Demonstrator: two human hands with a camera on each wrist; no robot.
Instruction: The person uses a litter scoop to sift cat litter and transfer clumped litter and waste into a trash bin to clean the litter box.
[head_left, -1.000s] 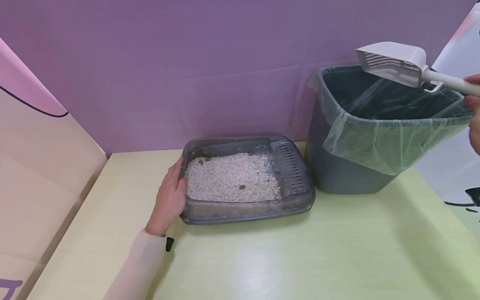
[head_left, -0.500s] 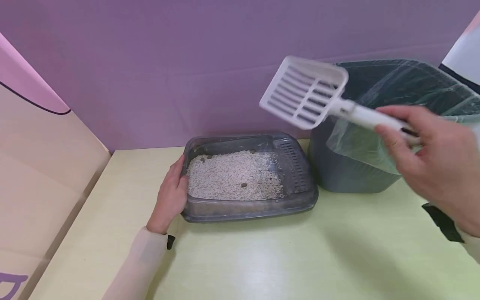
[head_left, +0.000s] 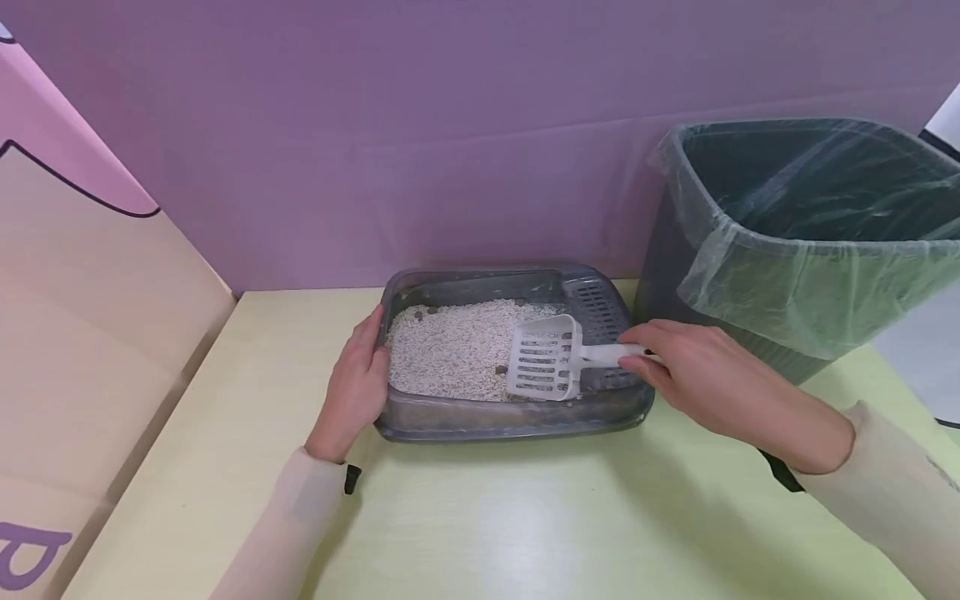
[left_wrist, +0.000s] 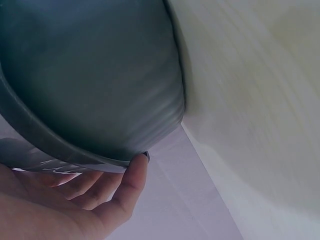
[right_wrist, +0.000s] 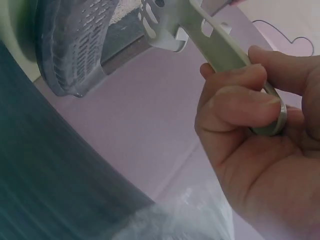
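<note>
A grey litter box (head_left: 495,421) with pale litter (head_left: 450,350) sits on the table. Small dark clumps lie in the litter, one (head_left: 501,369) beside the scoop and others near the back wall. My left hand (head_left: 351,387) holds the box's left rim; in the left wrist view its fingers (left_wrist: 131,182) bend at the rim. With my right hand (head_left: 701,375) I grip the handle of a white slotted litter scoop (head_left: 546,358). The scoop's head is over the right part of the litter; whether it touches the litter is hard to tell. The right wrist view shows fingers (right_wrist: 245,107) curled round the handle.
A grey bin (head_left: 675,250) lined with a clear bag (head_left: 810,283) stands right of the box, close to my right forearm. Behind the box rises a purple backdrop (head_left: 450,167). The pale table (head_left: 480,517) extends in front.
My right hand has brought the scoop from above the bin leftward and down to the litter box. The left hand has stayed on the box's rim. The head view has shifted slightly.
</note>
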